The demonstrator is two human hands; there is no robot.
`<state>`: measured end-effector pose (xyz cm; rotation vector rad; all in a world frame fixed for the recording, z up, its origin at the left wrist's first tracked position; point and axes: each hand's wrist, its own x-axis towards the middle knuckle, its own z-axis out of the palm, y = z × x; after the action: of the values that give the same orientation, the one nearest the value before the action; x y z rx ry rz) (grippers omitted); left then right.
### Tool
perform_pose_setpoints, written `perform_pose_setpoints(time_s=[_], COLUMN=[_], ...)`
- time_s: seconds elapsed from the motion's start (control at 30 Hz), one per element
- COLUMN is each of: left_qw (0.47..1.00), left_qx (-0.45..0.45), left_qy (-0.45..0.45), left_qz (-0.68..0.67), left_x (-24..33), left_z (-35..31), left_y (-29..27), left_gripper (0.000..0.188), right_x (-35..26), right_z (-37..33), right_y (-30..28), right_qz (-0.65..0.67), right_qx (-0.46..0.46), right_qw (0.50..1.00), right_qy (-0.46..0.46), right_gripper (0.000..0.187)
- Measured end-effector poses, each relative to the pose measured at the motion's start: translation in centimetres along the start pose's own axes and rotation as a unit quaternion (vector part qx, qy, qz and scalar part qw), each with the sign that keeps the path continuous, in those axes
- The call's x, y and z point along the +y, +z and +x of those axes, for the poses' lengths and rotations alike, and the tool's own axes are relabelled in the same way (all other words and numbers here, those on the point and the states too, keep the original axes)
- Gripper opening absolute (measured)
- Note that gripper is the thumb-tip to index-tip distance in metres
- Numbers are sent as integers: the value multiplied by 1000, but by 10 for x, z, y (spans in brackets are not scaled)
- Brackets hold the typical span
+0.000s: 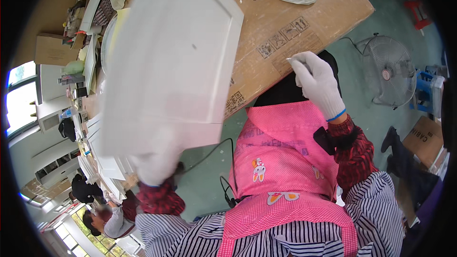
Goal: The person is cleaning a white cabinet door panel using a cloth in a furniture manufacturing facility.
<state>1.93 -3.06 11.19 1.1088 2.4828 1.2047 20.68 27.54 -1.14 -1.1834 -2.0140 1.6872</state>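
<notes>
Against the white panel [178, 71], the left hand [156, 158] blurs.

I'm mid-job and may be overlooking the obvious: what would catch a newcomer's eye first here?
Most likely the big white panel, blurred and filling the upper left-centre, its lower edge held by the white-gloved left grip. Next might be the bright pink apron with rabbit pictures at lower centre. The round metal fan also stands out on the green floor at the right.
</notes>
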Motion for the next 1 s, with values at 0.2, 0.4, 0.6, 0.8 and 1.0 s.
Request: perform_pose_setpoints(time_s=[0.2,0.4,0.6,0.8,1.0], left_qw=[977,975,953,897,847], left_qx=[-145,-116,-164,-269,-342], left_qy=[-151,-179,-231,-326,-387], left_qz=[-42,-59,-105,-130,-128], left_x=[22,34,-26,-8,-1], left_z=[-55,-57,-93,-80,-69], left_y=[60,66,69,61,53], left_gripper=[40,35,21,20,19], right_x=[-18,-44,-62,-60,-61], right_z=[23,69,76,87,69], right_y=[27,48,56,52,50], right_qz=[-118,-141,-253,-282,-265], right_qx=[-17,13,31,-8,-48], right_qw=[982,962,935,915,935], right_qy=[-148,-235,-245,-289,-229], right_gripper=[22,22,24,25,26])
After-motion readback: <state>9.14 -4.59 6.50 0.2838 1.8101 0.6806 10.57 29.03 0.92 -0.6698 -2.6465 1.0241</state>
